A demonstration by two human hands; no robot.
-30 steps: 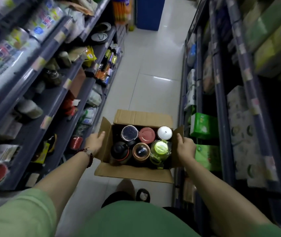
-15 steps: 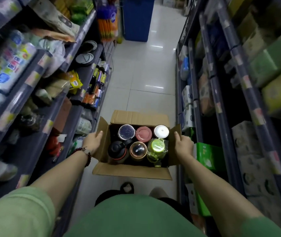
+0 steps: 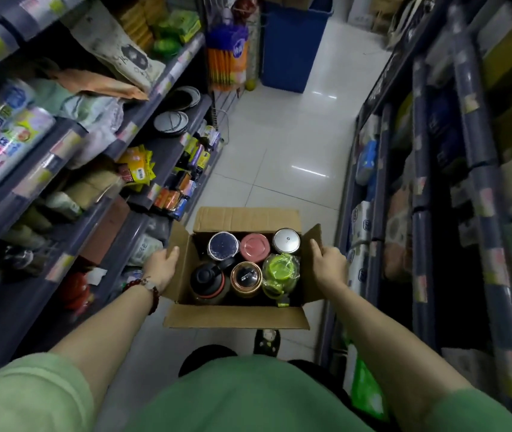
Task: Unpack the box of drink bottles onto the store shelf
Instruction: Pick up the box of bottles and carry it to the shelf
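Observation:
An open cardboard box hangs in front of my waist over the aisle floor. Inside stand several drink bottles seen from above: a dark blue lid, a pink lid, a silver lid, a black sports cap, a copper-rimmed lid and a green bottle in plastic wrap. My left hand grips the box's left side with the thumb over the flap. My right hand grips the right flap.
Store shelves line both sides of a narrow tiled aisle. The left shelves hold bags, plates and small bottles. The right shelves hold tissue packs and boxes. A blue bin stands at the aisle's far end. My feet show below the box.
I have carried the box forward along the aisle; the shelf goods have slid back past me and the blue bin is nearer. Both hands keep the same hold.

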